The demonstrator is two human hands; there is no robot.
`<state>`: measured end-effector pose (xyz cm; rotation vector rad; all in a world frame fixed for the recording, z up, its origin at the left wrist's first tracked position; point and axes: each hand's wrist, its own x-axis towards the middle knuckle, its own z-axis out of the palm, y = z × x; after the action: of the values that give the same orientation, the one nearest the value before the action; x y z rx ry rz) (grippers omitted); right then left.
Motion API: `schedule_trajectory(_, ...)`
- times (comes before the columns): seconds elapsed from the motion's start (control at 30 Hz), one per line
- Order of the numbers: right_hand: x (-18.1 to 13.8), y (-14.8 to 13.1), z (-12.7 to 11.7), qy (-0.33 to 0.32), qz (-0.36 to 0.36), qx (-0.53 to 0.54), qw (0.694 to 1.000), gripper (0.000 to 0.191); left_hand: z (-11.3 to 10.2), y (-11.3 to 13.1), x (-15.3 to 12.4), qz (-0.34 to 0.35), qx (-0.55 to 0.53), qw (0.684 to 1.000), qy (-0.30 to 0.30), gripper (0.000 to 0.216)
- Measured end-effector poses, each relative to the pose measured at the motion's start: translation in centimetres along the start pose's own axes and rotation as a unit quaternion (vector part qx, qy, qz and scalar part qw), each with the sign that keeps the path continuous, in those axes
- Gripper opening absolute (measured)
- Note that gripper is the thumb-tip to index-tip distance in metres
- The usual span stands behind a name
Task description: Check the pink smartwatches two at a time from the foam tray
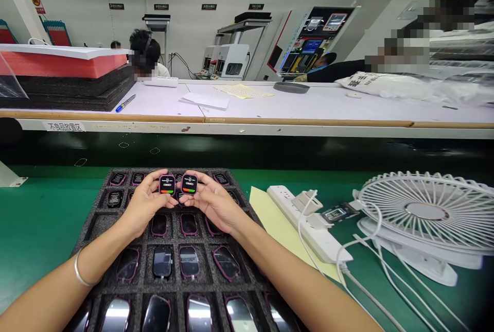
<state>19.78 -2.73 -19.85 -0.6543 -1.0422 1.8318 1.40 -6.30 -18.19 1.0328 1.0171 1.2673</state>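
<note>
Above a black foam tray, my left hand is closed on a smartwatch with a purple case. My right hand grips a second smartwatch of the same kind, close beside the first. Both screens are lit, with white text and a red and green strip. In the tray's compartments lie several more watches, such as a dark-screened one. Some watches in the far rows have lit text. One compartment at the left holds no watch. My hands hide part of the far rows.
Right of the tray are a yellow sheet, a white power strip with cables, and a white fan. A raised shelf runs across the back, bearing foam sheets and a pen. Other people are beyond it.
</note>
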Motion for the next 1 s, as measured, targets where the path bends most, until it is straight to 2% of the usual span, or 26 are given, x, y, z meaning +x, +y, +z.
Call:
schedule_trajectory(0.5,-0.33,-0.16,0.1,-0.032,-0.008,-0.027,0.999,0.05,-0.08,-0.23,0.18,0.024,0.007,1.0,-0.007,0.06)
schedule_trajectory(0.7,-0.17,-0.26,-0.12,-0.005,-0.013,-0.048,0.999,0.036,-0.03,0.33,-0.2,-0.014,-0.015,1.0,-0.019,0.052)
schedule_trajectory(0.87,-0.33,-0.42,-0.02,-0.019,-0.015,-0.036,0.999,0.046,-0.02,0.46,-0.29,-0.014,-0.024,1.0,-0.012,0.055)
schedule_trajectory(1.0,-0.46,-0.46,0.07,-0.025,-0.012,-0.031,0.999,0.046,0.0,0.36,-0.11,-0.014,-0.035,0.999,-0.009,0.059)
